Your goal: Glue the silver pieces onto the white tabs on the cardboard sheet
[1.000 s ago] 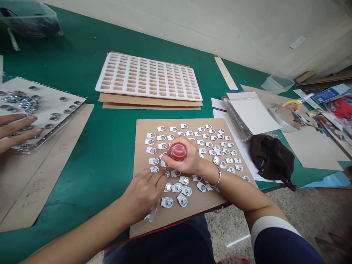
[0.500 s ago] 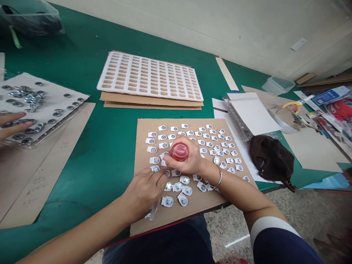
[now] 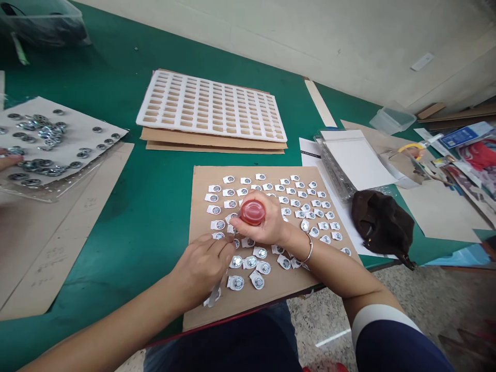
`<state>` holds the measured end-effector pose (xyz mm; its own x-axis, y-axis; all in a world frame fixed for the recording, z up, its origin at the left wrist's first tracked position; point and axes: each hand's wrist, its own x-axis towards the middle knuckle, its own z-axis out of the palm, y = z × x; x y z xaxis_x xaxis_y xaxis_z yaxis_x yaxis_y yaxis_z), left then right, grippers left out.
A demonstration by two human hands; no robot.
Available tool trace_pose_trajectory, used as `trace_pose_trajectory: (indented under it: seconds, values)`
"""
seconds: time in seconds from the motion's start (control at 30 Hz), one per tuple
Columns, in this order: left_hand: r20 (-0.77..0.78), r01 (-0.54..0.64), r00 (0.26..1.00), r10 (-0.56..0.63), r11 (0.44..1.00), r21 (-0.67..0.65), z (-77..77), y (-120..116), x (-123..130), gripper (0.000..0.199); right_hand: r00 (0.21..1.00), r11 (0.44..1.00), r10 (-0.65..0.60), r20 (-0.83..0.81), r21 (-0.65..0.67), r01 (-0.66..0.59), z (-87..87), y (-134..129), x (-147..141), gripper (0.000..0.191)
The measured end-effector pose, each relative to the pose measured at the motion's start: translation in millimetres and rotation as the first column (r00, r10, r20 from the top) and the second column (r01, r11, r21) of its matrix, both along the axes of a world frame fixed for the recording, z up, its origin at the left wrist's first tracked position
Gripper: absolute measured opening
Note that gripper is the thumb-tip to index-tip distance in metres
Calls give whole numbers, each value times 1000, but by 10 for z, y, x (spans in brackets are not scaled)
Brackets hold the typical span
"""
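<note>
at the far left, a clear bin (image 3: 77, 32) with dark contents sits toward the back of the green counter (image 3: 155, 206). nearer, a co-worker's hand (image 3: 8, 161), partly out of view, is among loose metal discs (image 3: 50, 135) on a white sheet (image 3: 79, 124). a brown cardboard sheet (image 3: 96, 196) with faint handwriting lies partly under that. further right, a white gridded tray (image 3: 211, 106) rests on stacked cardboard (image 3: 209, 141). in front of it is a cardboard board (image 3: 198, 199) dotted with metal pieces on white tabs (image 3: 257, 280). of the wearer's two hands, the left hand (image 3: 205, 263) is low over the board's left side, fingers curled together, a pale strip (image 3: 212, 298) showing below it; i cannot tell what its fingertips pinch. just beside it, the right hand (image 3: 265, 219) is wrapped around a red rounded object (image 3: 252, 212) above the board, with tabbed pieces all about. a bracelet (image 3: 310, 249) circles that wrist. to the right are white cards (image 3: 352, 157) on clear plastic, a dark pouch (image 3: 382, 222), a clear container (image 3: 393, 120), yellow-handled scissors (image 3: 411, 148) and a blue box (image 3: 467, 133).
</note>
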<state>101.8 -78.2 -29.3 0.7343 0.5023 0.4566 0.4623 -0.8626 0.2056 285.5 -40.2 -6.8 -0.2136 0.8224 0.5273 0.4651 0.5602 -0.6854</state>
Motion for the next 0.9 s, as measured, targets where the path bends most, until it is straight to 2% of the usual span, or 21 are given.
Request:
trace_pose_trajectory:
  seconds: [0.17, 0.43, 0.63, 0.77, 0.9]
  values:
    - [26, -2, 1000, 3, 999, -54, -40, 5, -14, 16, 1000, 1000, -3, 11, 6, 3, 8, -3, -2, 26]
    - [27, 18, 1000, -15, 995, -95, 76, 56, -17, 14, 1000, 1000, -5, 16, -8, 5, 13, -17, -1, 25]
    - [32, 9, 999, -5, 994, -105, 86, 60, -17, 16, 1000, 1000, -6, 10, -25, 6, 3, -21, -6, 25]
    - [49, 5, 999, 1, 992, -128, 70, 80, -37, 14, 999, 999, 4, -47, -51, -7, 34, -3, 23, 26]
    - [77, 27, 997, -13, 982, -189, 38, 129, -82, 13, 987, 989, -39, -158, -150, 15, 125, 18, 80, 22]
